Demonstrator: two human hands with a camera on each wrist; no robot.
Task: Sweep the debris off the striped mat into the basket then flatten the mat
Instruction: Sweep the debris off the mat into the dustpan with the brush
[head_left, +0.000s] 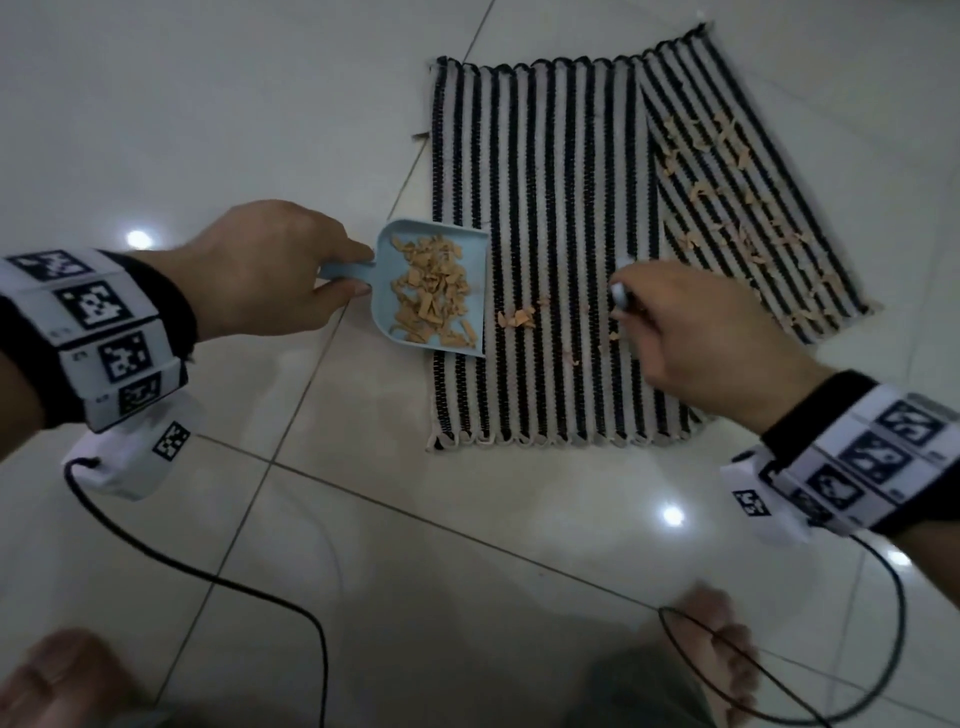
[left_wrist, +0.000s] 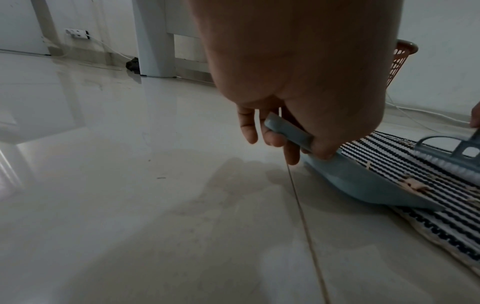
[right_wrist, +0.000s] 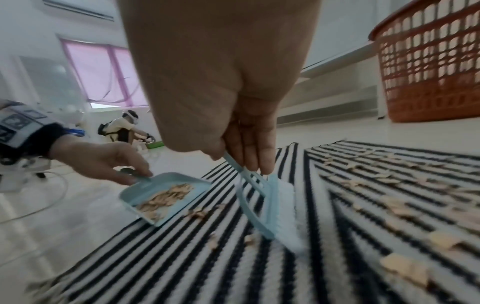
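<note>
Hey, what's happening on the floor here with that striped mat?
A person is sweeping tan debris off a striped mat. The left hand holds a light blue dustpan by its handle at the mat's left edge; it already carries a pile of scraps. The right hand grips a small blue brush on the mat. Many scraps still lie on the mat's folded right part. The orange basket stands beyond the mat.

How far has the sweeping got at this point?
Partly done: tan debris already lies in the light blue plastic dustpan, held by the left hand. In hand: the right hand works the light blue brush near loose scraps. Left: the scattered scraps, emptying into the orange mesh basket, unfolding the black-and-white striped mat.
</note>
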